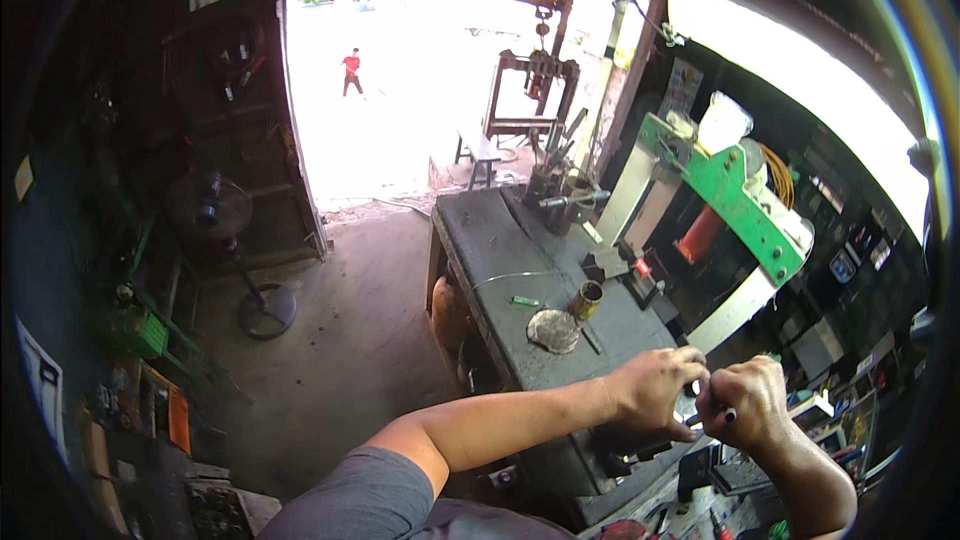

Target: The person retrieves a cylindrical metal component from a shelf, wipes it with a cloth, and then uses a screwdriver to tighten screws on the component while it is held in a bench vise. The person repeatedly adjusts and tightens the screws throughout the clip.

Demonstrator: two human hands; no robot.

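Observation:
My left hand reaches over the near right part of the dark workbench, its fingers curled around something mostly hidden. A small pale round end shows between it and my right hand. That right hand is closed in a fist around a thin metal rod, whose round end sticks out below the fingers. The two hands are close together. On the bench beyond lie a round greyish flat piece, an open yellowish can and a small green object.
A green-topped press frame with a red cylinder stands right of the bench. Containers of tools sit at its far end. A pedestal fan is at left. Outside the doorway a person in red stands far off.

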